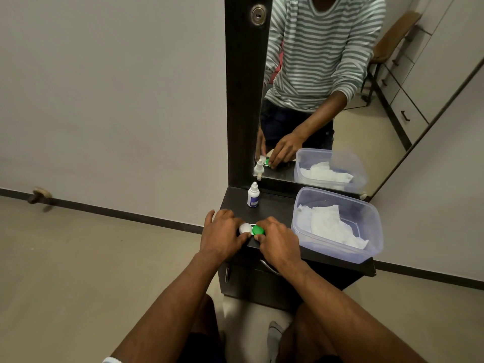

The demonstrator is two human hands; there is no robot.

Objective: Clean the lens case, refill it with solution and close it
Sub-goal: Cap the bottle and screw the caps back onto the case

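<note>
Both hands (251, 238) grip lens case (252, 229) between them.

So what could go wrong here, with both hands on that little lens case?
The lens case sits close to the front edge of the narrow dark shelf, so a slip by the left hand or the right hand could send it to the floor. The solution bottle stands upright just behind the hands; a careless reach might tip it over.

head | looks forward-down, close over dark shelf (277, 205) | mirror (340, 100) ahead
</note>
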